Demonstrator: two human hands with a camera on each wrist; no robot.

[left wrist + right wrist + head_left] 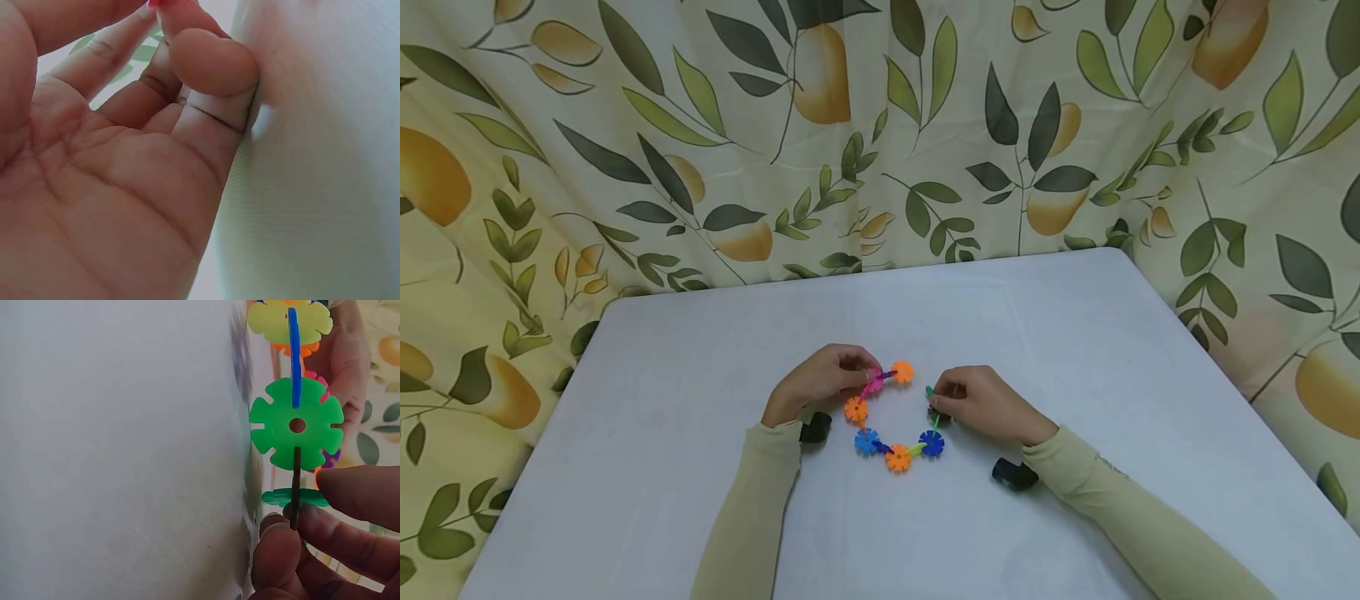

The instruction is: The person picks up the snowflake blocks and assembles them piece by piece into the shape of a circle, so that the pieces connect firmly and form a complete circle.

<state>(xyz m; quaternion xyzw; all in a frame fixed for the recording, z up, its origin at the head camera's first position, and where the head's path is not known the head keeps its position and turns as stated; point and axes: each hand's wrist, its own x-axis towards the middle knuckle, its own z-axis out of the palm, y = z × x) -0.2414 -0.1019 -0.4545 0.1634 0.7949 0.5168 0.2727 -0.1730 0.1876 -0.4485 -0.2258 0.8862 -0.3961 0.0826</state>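
A chain of notched plastic snowflake discs curves into a ring with a gap at the upper right in the head view. At its upper left, my left hand (pixel 823 379) pinches a pink disc (pixel 875 383); past that, an orange disc (pixel 903 372) forms the chain's end. My right hand (pixel 992 406) pinches the other end, by a brown disc (pixel 296 487) and a dark green disc (pixel 281 497). A bright green disc (pixel 281 434) joins the brown one in the right wrist view. The left wrist view shows mostly palm and a sliver of pink.
The discs are over a white-covered table (pixel 625 467). Between the hands, the chain's near side holds an orange disc (pixel 898 458) and a dark blue disc (pixel 932 443). Black wrist cameras (pixel 1015 474) sit below the wrists. A leaf-and-fruit patterned curtain (pixel 865 192) stands behind the table.
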